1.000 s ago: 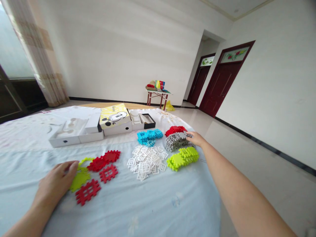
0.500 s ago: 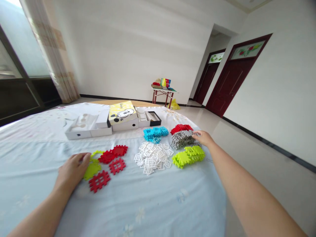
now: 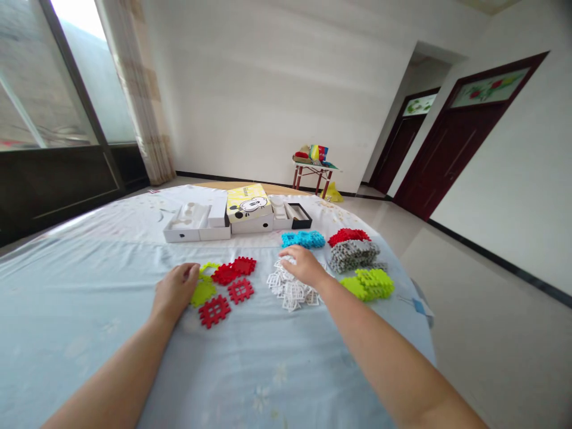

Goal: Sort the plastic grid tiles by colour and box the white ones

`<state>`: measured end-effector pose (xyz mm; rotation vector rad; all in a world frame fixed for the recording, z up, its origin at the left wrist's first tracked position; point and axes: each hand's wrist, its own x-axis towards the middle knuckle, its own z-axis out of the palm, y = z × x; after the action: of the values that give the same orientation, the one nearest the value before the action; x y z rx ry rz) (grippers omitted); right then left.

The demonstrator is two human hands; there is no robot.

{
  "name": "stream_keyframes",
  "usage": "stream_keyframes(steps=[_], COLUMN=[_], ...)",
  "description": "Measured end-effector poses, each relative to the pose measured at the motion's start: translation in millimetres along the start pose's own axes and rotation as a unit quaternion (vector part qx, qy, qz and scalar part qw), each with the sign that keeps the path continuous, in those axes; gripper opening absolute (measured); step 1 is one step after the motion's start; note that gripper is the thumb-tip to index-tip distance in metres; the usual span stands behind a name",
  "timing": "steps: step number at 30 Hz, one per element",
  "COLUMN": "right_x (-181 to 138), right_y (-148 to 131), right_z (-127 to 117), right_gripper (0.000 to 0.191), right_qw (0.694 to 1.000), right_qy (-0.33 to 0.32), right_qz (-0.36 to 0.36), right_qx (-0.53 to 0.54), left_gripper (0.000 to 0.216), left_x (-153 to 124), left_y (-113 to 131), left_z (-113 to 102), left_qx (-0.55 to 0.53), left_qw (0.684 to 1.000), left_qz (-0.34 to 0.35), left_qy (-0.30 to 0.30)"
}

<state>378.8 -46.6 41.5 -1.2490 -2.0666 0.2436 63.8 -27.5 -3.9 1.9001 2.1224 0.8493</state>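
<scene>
My left hand (image 3: 176, 290) lies on the blue cloth against the lime-green notched building tiles (image 3: 204, 293), its fingers loosely bent and apart. Red notched tiles (image 3: 215, 311), some with window-like openings, lie just right of it. Above the pile of small white window frames (image 3: 294, 294) hovers my right hand (image 3: 304, 265), with thumb and fingers slightly apart and no piece visible in them. Its fingertips are just in front of the blue tile stack (image 3: 304, 239). Farther right are a red tile stack (image 3: 349, 236), a grey tile stack (image 3: 354, 256) and a lime-green tile stack (image 3: 374, 285).
At the back of the table stand a white open box (image 3: 196, 234), a yellow-and-white cartoon box (image 3: 251, 208) and a small black-rimmed box (image 3: 300, 215). A small side table (image 3: 316, 168) stands by the wall. The table's curved edge (image 3: 424, 322) runs along the right.
My right hand has moved left from the grey tile stack to above the white frames. My left hand stays by the lime-green tiles. The whole view has shifted rightward in the picture.
</scene>
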Motion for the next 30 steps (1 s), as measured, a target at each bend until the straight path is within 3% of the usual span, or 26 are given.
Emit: stream_keyframes(steps=[5,9,17,21,25,30], right_x=[21.2,33.7,28.3,25.2,28.9,34.1], right_y=[-31.7,-36.6,-39.3,-46.1,-67.3,-106.2], right_z=[66.9,91.1,93.7,86.6,88.0,112.1], right_gripper=[0.031,0.047,0.039,0.036,0.031,0.028], right_qw=[0.996,0.989,0.980,0.981,0.990,0.984], right_qy=[-0.086,-0.133,-0.171,-0.166,-0.109,-0.140], right_qz=[-0.009,0.039,0.029,0.028,0.010,-0.052], right_qx=[-0.008,-0.061,-0.098,-0.101,-0.086,-0.094], left_gripper=[0.042,0.040,0.036,0.034,0.037,0.038], left_x=[-5.1,-7.3,-2.5,-0.6,0.1,5.2], left_y=[4.8,5.0,0.7,-2.0,-6.9,-17.9], left_z=[-5.9,-7.3,-2.7,-1.8,-3.0,1.7], left_qx=[0.000,-0.008,-0.053,-0.125,-0.226,-0.313], left_qw=[1.000,1.000,0.999,0.991,0.967,0.930], left_qz=[-0.020,-0.015,-0.007,-0.039,-0.072,-0.102], left_qy=[-0.009,-0.003,0.006,0.019,0.089,0.163])
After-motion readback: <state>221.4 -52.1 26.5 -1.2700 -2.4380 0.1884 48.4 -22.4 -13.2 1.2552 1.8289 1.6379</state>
